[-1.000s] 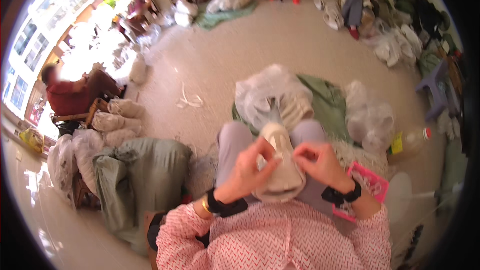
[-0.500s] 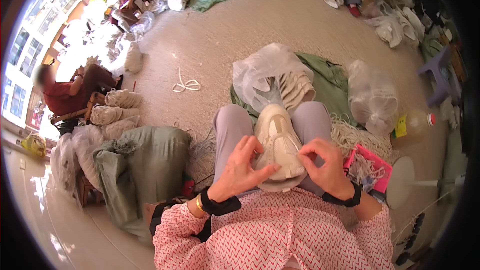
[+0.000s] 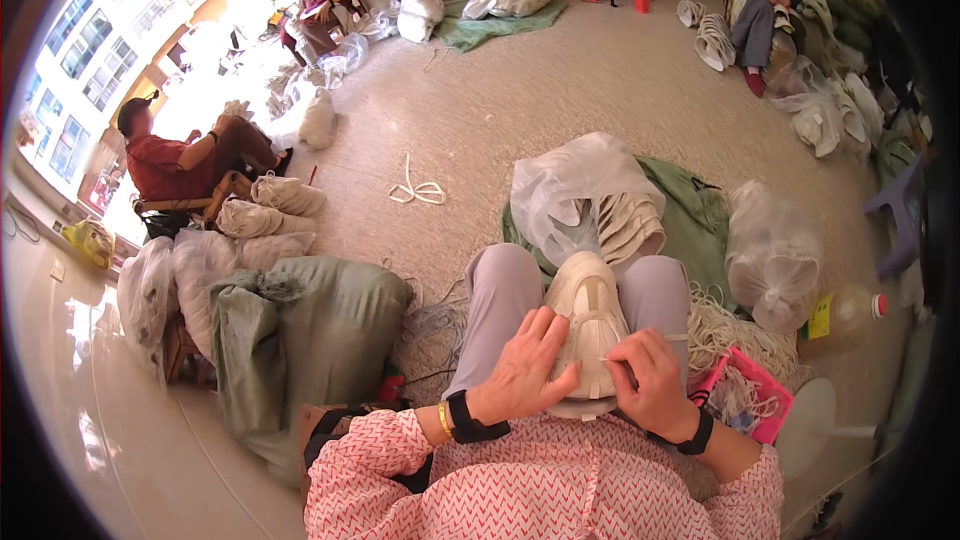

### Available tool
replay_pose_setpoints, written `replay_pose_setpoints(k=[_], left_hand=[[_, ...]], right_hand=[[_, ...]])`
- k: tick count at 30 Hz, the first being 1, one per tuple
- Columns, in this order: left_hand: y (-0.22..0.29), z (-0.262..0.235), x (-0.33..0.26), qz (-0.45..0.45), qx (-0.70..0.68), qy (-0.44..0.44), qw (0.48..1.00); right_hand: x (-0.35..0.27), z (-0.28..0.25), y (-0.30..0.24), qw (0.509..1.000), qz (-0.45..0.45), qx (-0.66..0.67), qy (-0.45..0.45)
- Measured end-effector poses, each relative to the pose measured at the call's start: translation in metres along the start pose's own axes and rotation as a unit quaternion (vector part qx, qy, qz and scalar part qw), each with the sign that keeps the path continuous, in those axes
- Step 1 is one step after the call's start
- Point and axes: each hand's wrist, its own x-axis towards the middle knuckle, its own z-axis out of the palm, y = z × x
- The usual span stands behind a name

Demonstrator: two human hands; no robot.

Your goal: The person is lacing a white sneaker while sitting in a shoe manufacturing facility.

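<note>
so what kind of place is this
Probably a shoe workshop: a shoe is being handled, what look like more shoes sit in a plastic bag, and pale laces lie heaped nearby.

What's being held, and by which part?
The left hand steadies the shoe at its left side; whether the right hand, at its right side, grips anything can't be told.

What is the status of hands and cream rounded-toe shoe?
Left hand open; right hand curled; cream shoe between them, toe outward; hands partly covering it.
</note>
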Motion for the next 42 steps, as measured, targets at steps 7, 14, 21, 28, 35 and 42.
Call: replay_pose_setpoints(k=[7,14,21,28,35,42], left_hand=[[-0.006,0.003,-0.005,0.019,0.014,-0.011,1.0],[-0.011,0.006,-0.008,0.021,0.014,-0.007,1.0],[-0.016,0.009,-0.007,0.035,0.019,-0.002,0.999],[-0.016,0.007,-0.005,0.033,0.023,-0.008,0.999],[-0.016,0.01,-0.005,0.042,0.023,-0.002,0.999],[-0.015,0.009,-0.007,0.031,0.021,0.003,0.999]], right_hand=[[-0.005,0.004,0.0,0.999,-0.028,-0.021,-0.007],[-0.008,0.009,0.002,0.999,-0.033,-0.014,-0.021],[-0.009,0.013,0.004,0.998,-0.043,-0.015,-0.034],[-0.01,0.017,0.008,0.998,-0.04,-0.018,-0.038],[-0.01,0.019,0.007,0.999,-0.03,-0.024,-0.035],[-0.012,0.024,0.009,0.998,-0.039,-0.042,-0.031]])
